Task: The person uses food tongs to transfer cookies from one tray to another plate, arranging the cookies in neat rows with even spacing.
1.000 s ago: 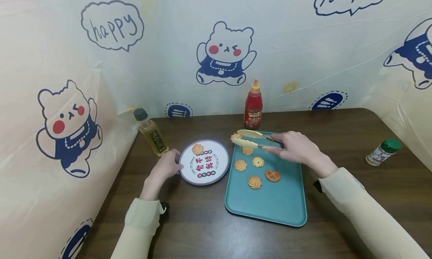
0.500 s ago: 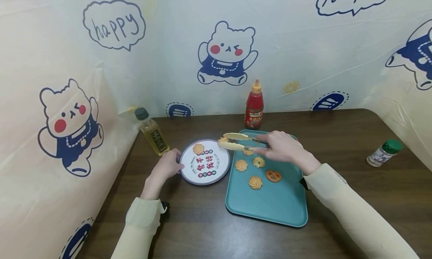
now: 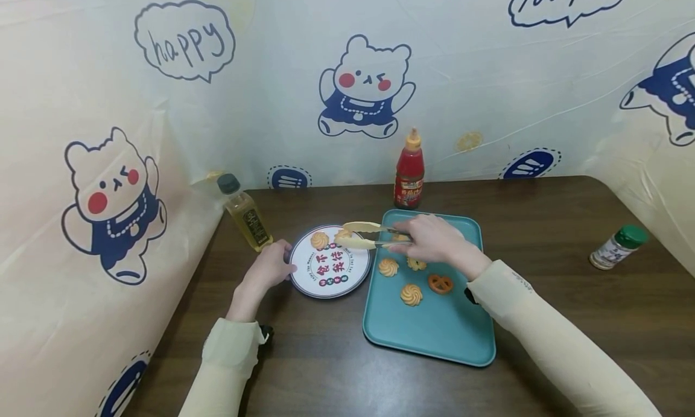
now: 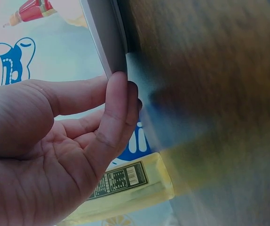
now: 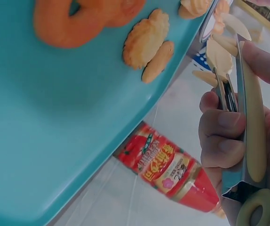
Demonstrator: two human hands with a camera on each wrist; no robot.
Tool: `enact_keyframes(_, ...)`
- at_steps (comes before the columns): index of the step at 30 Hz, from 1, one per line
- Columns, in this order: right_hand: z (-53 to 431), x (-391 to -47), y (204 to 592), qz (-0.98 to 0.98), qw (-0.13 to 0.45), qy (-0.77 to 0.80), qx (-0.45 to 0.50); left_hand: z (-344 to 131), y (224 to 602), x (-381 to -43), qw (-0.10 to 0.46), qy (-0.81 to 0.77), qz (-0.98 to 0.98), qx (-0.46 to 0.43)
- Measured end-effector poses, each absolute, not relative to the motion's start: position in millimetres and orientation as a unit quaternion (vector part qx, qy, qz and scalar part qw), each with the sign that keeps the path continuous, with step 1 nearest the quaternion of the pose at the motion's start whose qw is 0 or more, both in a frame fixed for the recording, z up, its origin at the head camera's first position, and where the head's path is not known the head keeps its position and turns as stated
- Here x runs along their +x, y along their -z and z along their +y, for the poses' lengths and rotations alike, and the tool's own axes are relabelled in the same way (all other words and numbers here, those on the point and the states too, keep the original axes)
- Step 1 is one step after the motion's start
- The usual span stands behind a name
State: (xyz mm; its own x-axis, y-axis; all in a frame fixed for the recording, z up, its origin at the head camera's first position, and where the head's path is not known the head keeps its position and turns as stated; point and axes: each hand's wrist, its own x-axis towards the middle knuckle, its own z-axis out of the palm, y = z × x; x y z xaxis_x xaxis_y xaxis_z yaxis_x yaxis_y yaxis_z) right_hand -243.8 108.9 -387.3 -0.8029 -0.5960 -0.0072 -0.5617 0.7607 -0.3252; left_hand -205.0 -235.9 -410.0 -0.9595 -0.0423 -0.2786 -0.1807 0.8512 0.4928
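Observation:
My left hand (image 3: 267, 265) pinches the left rim of a round white plate (image 3: 353, 273) with red lettering; the left wrist view shows thumb and fingers on the plate's edge (image 4: 107, 42). On the plate lies one swirled cookie (image 3: 320, 241). My right hand (image 3: 437, 239) grips metal tongs (image 5: 252, 122) with cream-coloured tips. These tips are around a second cookie (image 3: 342, 235) at the plate's upper right; whether it touches the plate I cannot tell. Beneath my right hand is a teal tray (image 3: 434, 338) with several cookies (image 3: 411, 294) and a pretzel (image 3: 440, 283).
A yellow oil bottle (image 3: 250, 221) stands beyond my left hand. Behind the tray is a red sauce bottle (image 3: 409, 175), and a green-capped shaker (image 3: 618, 247) stands at the far right. Patterned sheeting (image 3: 461, 73) rises behind the brown table (image 3: 315, 356).
My right hand has carried the tongs and cookie left, from above the tray's upper left corner to the plate. My left hand has stayed at the plate's rim.

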Motion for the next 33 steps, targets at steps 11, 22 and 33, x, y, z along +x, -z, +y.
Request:
enact_keyframes(11, 103, -246, 395, 0.938, 0.054, 0.151, -0.308, -236, 409, -204, 0.129, -0.269, 0.953, -0.059)
enact_keyframes(22, 100, -247, 397, 0.944, 0.044, 0.136, -0.299, -236, 410, -205, 0.129, -0.268, 0.953, -0.062)
enact_keyframes(33, 99, -246, 399, 0.947, 0.031, 0.127, -0.292, -237, 409, -204, 0.124, -0.275, 0.952, -0.049)
